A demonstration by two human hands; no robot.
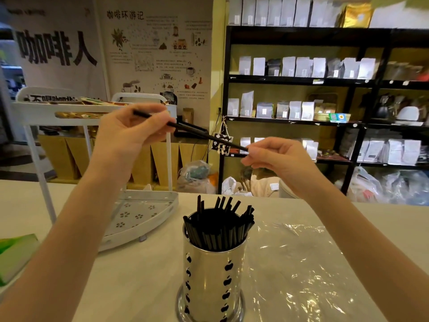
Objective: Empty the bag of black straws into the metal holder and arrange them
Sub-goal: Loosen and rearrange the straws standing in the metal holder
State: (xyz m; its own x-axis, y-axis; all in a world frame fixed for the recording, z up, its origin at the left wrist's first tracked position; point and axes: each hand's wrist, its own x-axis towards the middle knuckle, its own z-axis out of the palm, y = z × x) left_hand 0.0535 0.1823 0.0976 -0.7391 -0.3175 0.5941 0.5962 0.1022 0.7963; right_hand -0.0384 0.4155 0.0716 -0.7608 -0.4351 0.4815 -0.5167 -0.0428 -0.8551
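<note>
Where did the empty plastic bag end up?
The clear plastic bag lies flat on the white table, just right of the metal holder, below the right hand.

A coffee shop or coffee retail store, seen from behind a pale counter (144,270) in the lower part of the frame. On the right, tall black shelving (299,80) holds rows of white, grey and gold stand-up pouches (301,66) with small labels, like bagged coffee. At upper left, a wall poster (160,49) carries Chinese text and drawings of a coffee plant, beans and a cup, beside a banner (55,47) with large black characters reading "coffee person".
</note>
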